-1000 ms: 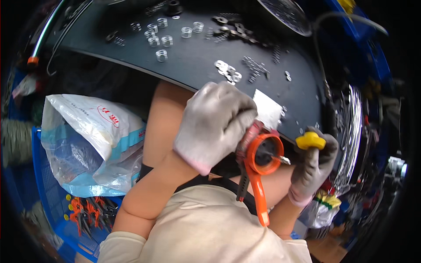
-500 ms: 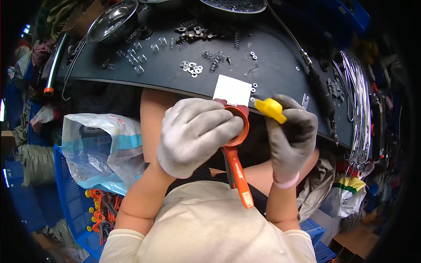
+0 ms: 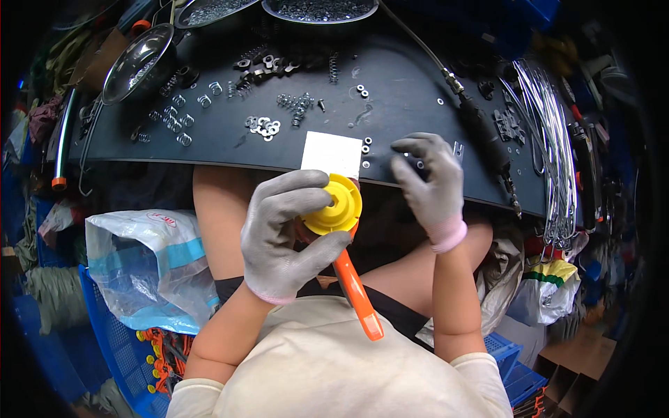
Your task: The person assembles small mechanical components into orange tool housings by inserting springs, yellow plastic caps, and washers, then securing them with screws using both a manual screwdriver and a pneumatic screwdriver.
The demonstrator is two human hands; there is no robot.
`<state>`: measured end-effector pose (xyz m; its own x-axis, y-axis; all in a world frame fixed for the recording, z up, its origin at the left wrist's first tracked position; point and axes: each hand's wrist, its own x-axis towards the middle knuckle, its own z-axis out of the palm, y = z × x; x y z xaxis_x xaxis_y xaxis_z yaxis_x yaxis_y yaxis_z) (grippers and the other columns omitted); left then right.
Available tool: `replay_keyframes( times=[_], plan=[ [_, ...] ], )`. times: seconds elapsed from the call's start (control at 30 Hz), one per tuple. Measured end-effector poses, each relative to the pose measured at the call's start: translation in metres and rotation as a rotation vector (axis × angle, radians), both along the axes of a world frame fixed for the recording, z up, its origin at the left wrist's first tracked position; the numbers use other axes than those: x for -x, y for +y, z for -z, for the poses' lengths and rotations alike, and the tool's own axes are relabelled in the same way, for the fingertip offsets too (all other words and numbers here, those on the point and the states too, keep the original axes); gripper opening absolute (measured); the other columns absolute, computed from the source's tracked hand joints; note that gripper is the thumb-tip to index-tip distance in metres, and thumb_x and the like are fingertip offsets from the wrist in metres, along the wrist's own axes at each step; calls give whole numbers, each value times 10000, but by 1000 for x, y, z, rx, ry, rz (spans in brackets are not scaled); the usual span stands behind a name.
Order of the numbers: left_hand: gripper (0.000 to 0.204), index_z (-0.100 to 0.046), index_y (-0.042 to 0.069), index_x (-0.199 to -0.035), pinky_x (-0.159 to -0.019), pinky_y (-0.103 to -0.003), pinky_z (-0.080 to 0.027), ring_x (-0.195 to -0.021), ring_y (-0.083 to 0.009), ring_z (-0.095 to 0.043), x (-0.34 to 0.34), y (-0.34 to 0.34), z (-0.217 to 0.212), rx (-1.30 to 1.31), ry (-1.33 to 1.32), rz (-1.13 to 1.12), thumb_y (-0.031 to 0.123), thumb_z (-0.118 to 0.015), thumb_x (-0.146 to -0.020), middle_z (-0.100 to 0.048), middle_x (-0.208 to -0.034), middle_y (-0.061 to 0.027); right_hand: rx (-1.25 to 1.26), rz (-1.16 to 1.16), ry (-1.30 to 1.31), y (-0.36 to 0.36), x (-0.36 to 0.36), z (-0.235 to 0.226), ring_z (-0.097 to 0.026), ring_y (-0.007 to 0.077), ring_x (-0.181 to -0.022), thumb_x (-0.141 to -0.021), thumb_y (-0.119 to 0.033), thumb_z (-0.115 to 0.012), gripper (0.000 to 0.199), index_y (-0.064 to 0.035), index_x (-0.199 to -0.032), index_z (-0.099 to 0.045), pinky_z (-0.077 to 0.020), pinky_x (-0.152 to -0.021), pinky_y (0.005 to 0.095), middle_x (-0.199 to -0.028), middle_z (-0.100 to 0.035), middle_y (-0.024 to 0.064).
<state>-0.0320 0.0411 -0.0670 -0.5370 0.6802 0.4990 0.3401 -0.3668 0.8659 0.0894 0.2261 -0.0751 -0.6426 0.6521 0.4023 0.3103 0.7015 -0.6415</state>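
My left hand (image 3: 279,230), in a grey-white work glove, grips a yellow round plastic cap (image 3: 341,212), fingers on its upper left and thumb at its lower edge. The cap sits over the head of an orange-handled tool (image 3: 359,298), whose handle points down toward my lap. My gloved right hand (image 3: 435,184) hovers at the table's front edge, fingers apart and holding nothing visible. Close to its fingertips lie small metal rings (image 3: 366,141). Beyond the cap, a white square plate (image 3: 332,153) rests at the table edge and partly hides what lies beneath it.
On the dark table (image 3: 230,143) are springs (image 3: 174,118), flat washers (image 3: 263,126) and dark metal parts (image 3: 268,65). Metal bowls (image 3: 320,10) stand at the back. A corded power driver (image 3: 484,132) and long metal rods (image 3: 550,153) lie right. A blue crate (image 3: 115,341) stands lower left.
The yellow cap has gone from my right hand onto the orange tool's head, where my left hand now grips it. My right hand has let go and opened. The view has shifted.
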Motion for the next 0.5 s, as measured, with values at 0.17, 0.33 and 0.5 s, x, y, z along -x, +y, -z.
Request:
replay_keyframes(
  times=[0.17, 0.33, 0.5],
  plan=[
    [486, -544, 31, -1092, -907, -328, -518, -1083, -224, -576, 0, 3, 12, -199, -78, 4, 48, -827, -697, -509, -1239, -168, -88, -110, -50, -5, 24, 11, -591, 282, -909, -750, -139, -711, 185, -75, -922, -686, -474, -811, 382, -951, -631, 75],
    [554, -547, 45, -1096, -964, -457, -464, -1104, -350, -590, 18, 2, 2, -139, 162, 167, 96, -860, -642, -613, -1143, -177, -25, -267, -204, 15, 34, 3, -607, 304, -893, -754, -82, -712, 175, -74, -925, -675, -499, -794, 383, -914, -605, 111],
    [573, -559, 44, -1104, -948, -462, -468, -1080, -351, -599, 22, -2, -5, -116, 196, 135, 76, -858, -616, -616, -1102, -158, 6, -445, -275, 33, 46, -10, -618, 314, -793, -753, -40, -713, 194, -19, -941, -669, -505, -728, 357, -873, -614, 146]
  ],
)
